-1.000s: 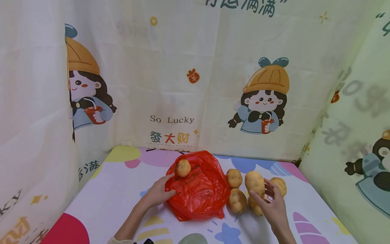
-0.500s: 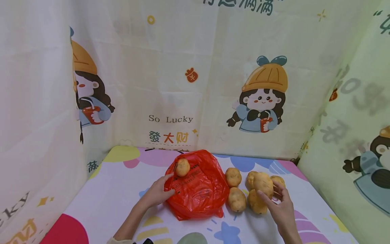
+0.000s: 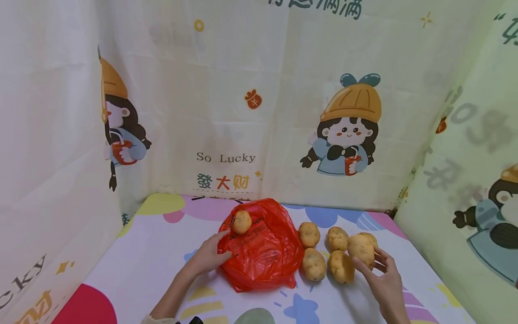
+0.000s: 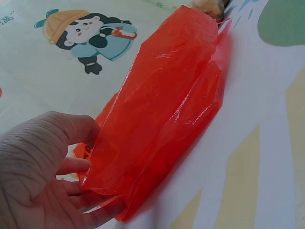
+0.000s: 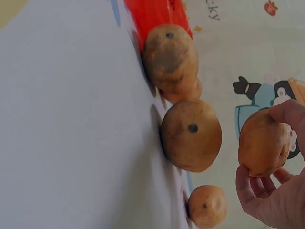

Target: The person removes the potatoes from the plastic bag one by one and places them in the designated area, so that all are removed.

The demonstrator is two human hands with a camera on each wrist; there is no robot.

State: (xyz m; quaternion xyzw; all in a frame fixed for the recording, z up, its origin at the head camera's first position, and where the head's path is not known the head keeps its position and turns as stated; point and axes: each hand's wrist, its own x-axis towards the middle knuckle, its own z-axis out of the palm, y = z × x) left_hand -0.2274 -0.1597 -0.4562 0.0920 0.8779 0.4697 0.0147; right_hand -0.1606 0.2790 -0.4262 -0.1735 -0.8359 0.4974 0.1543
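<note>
My right hand (image 3: 386,279) grips a potato (image 3: 361,250) between thumb and fingers. The right wrist view shows this held potato (image 5: 263,143) raised off the table, beside the others. A red plastic bag (image 3: 267,265) lies spread in the middle, its mouth facing up. At its left rim, my left hand (image 3: 209,254) holds the bag's edge, with the thumb and fingers on either side of the red film (image 4: 157,105) in the left wrist view. One small potato (image 3: 242,222) sits inside the bag near the back left.
Right of the bag stand a back potato (image 3: 309,235) and a front potato (image 3: 314,264). Beside them are another pair, a rear potato (image 3: 337,239) and a nearer potato (image 3: 341,267). A farther potato (image 3: 370,238) is partly hidden behind the held one. Printed curtains (image 3: 226,112) enclose the patterned tabletop (image 3: 158,252).
My right hand has carried its potato to the right, from over the middle potatoes to in front of the farthest one. My left hand stays at the bag's rim.
</note>
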